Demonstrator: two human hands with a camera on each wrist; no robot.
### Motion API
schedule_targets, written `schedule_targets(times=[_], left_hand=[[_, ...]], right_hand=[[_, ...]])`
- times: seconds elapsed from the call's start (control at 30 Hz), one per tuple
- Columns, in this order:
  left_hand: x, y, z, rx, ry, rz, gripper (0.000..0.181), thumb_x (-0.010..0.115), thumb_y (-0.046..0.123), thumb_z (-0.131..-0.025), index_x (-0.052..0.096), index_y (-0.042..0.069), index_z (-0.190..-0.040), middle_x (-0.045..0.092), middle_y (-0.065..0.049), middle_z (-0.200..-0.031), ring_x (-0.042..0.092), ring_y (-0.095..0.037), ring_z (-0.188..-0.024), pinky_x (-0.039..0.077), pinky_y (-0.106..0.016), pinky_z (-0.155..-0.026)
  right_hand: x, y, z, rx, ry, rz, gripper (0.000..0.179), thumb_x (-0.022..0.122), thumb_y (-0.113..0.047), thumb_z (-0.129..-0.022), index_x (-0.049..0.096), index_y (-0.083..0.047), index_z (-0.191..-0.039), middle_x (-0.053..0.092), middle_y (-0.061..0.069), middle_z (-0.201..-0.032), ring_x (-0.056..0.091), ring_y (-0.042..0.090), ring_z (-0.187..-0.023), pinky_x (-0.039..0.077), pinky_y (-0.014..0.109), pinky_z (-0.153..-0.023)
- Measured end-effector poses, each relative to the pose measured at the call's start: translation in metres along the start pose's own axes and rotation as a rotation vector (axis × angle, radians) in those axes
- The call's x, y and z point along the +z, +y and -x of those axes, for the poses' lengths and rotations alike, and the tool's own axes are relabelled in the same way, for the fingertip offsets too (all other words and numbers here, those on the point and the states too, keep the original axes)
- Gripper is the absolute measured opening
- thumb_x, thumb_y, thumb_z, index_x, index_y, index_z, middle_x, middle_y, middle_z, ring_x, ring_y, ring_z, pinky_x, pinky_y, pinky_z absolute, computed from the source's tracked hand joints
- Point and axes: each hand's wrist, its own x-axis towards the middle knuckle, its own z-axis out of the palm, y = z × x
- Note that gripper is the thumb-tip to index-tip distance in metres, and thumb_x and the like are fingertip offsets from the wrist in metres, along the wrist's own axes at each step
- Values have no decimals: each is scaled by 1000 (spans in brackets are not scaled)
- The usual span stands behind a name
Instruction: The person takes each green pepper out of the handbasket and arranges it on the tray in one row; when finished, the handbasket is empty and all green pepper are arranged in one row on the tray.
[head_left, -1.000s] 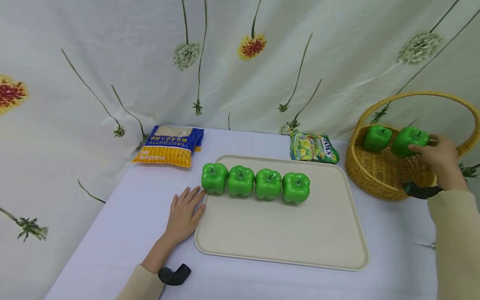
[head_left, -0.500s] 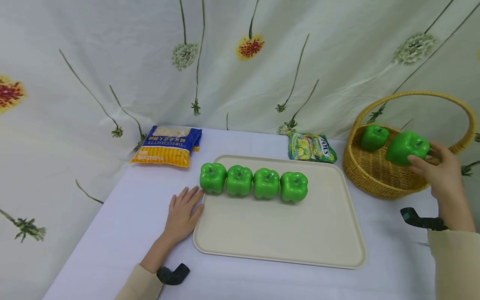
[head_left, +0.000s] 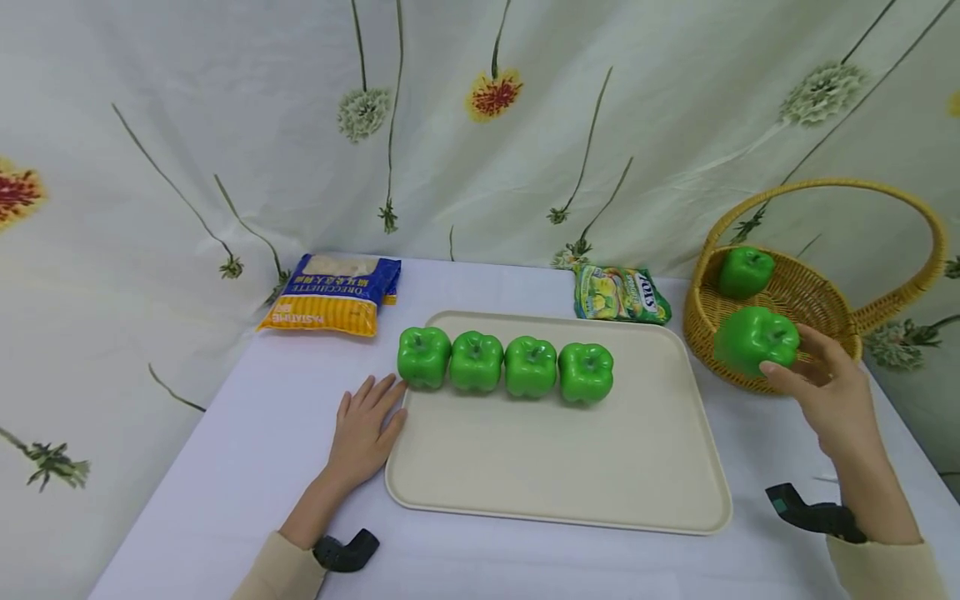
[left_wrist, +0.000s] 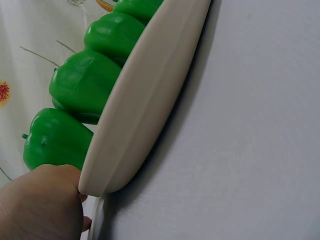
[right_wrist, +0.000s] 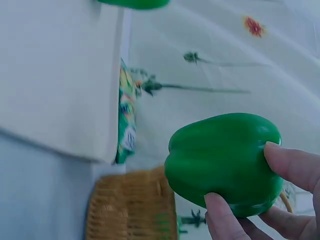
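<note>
A green bell pepper is pinched between the thumb and fingers of my right hand, in the air over the near rim of the wicker basket. The right wrist view shows the same bell pepper from its side. One more green pepper lies inside the basket. Several green peppers stand in a row along the back of the beige tray. My left hand rests flat with fingers spread at the tray's left edge, close to the leftmost pepper.
Behind the tray lie a blue and yellow pasta bag at the left and a green candy bag at the right. The basket's tall handle arches up. A floral cloth hangs behind the white-covered table.
My right hand has lifted the pepper out of the basket and carried it left and toward me. The other pepper stays in the basket, and my left hand has stayed put.
</note>
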Motion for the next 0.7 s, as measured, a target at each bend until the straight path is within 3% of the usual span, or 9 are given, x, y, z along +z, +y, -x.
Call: schedule_targets(times=[0.03,0.13,0.3,0.4,0.57,0.7], left_hand=[[0,0,0,-1,0,1,46,51,21,-99,51,5,-141,43,-20,-150,26,-47,-143,8,-71,-112],[0,0,1,1,3,3,45,52,21,-99,51,5,-141,43,-21,-150,26,-47,-143,9,-71,-112],[0,0,1,2,4,5,45,52,20,-98,52,5,-141,44,-21,-149,27,-47,-143,9,-72,-112],[0,1,1,6,3,10,45,53,20,-98,52,5,-141,44,-21,-150,26,-47,-143,9,-71,-112],[1,2,0,7,-1,13,45,52,20,-98,51,5,-141,43,-21,-150,26,-47,-143,9,-71,-112],[1,2,0,6,-3,6,45,52,20,-99,51,6,-141,43,-21,-150,26,-47,-143,9,-71,-112]], right_hand=[[5,-1,2,-38,-12,3,72,66,-25,-94,28,-19,-155,38,16,-146,46,-11,-96,41,3,-69],[21,-5,7,-130,-52,-5,70,68,-18,-92,33,-9,-152,41,21,-138,46,-14,-91,44,3,-69],[43,-15,14,-197,-133,-3,69,70,-15,-91,35,0,-149,46,23,-135,44,-13,-95,44,4,-72],[52,-21,16,-226,-175,-12,69,70,-14,-90,35,1,-148,47,24,-137,52,3,-104,44,4,-73],[62,-32,18,-253,-234,-38,69,70,-14,-90,35,1,-148,45,28,-139,53,47,-116,45,7,-75],[67,-37,20,-256,-255,-37,69,71,-15,-90,36,0,-148,45,29,-142,52,51,-118,47,12,-76]])
